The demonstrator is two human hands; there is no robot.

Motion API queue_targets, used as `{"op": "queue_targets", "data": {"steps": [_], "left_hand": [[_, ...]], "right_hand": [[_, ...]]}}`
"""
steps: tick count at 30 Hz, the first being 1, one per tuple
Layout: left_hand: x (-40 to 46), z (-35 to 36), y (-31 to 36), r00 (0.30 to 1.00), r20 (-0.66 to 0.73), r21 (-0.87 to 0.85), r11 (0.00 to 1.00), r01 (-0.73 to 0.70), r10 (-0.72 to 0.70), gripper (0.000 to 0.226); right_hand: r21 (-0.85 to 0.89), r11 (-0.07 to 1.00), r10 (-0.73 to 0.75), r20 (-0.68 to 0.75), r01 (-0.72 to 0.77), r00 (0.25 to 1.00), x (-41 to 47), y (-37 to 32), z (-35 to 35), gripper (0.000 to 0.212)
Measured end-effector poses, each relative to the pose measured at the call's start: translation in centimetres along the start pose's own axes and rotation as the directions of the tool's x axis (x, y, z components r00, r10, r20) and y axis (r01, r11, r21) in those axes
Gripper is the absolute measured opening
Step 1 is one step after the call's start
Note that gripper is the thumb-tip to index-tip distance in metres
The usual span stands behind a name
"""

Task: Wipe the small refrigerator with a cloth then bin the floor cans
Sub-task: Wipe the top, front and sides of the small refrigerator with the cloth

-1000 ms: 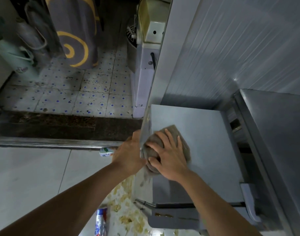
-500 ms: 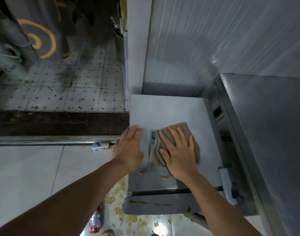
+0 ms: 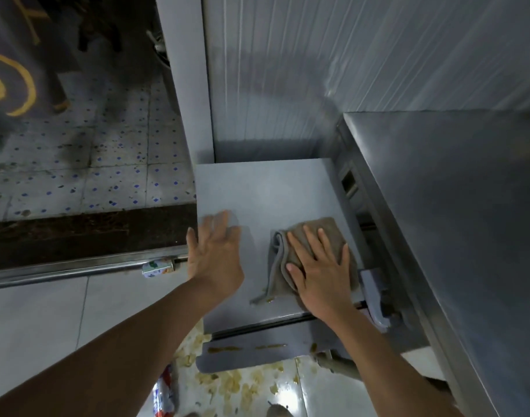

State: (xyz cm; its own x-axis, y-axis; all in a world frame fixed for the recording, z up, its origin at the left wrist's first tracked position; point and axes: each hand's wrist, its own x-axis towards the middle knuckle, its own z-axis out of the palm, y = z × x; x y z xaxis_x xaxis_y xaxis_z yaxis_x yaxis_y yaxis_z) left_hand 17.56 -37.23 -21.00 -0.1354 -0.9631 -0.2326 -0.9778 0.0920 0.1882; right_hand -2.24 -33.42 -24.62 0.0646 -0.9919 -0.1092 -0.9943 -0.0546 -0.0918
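The small grey refrigerator (image 3: 266,191) stands below me, its flat top facing up. A grey-brown cloth (image 3: 280,260) lies folded on the right part of that top. My right hand (image 3: 321,266) presses flat on the cloth with fingers spread. My left hand (image 3: 215,254) rests open and flat on the top's left edge, apart from the cloth. A crushed red, white and blue can (image 3: 164,392) lies on the floor by the refrigerator's front left corner. A green and white can (image 3: 156,267) lies against the metal door rail.
A steel counter (image 3: 456,221) stands close on the right. A ribbed metal wall (image 3: 317,70) rises behind. Yellowish spill and scraps (image 3: 236,383) cover the floor in front of the refrigerator, with drips on its door. A metal threshold rail (image 3: 77,269) crosses the floor on the left.
My right hand has slid the cloth from the top's left edge to its right side. My left hand has let go of the cloth and now lies flat on the left edge.
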Motion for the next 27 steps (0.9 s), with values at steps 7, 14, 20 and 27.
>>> {"op": "queue_targets", "data": {"steps": [7,14,20,27], "left_hand": [[0.9,1.0,2.2,0.994,0.11,-0.131,0.991,0.0,0.015,0.068],[1.0,1.8,2.2,0.996,0.091,-0.142,0.99,0.025,-0.012,0.07],[1.0,1.7,2.5,0.993,0.107,-0.129,0.99,0.053,-0.039,0.061],[-3.6,2.2,1.8,0.985,0.068,-0.084,0.983,0.161,-0.156,0.066]], "right_hand": [[0.106,0.984,0.14,0.028,-0.142,0.99,7.2,2.8,-1.5,0.052],[0.154,0.977,0.142,0.032,-0.145,0.989,11.0,5.1,-2.3,0.057],[0.154,0.97,0.18,0.062,-0.188,0.982,2.4,5.2,-1.5,0.059],[0.02,0.987,0.159,0.057,-0.16,0.986,-2.3,5.2,-1.2,0.059]]}}
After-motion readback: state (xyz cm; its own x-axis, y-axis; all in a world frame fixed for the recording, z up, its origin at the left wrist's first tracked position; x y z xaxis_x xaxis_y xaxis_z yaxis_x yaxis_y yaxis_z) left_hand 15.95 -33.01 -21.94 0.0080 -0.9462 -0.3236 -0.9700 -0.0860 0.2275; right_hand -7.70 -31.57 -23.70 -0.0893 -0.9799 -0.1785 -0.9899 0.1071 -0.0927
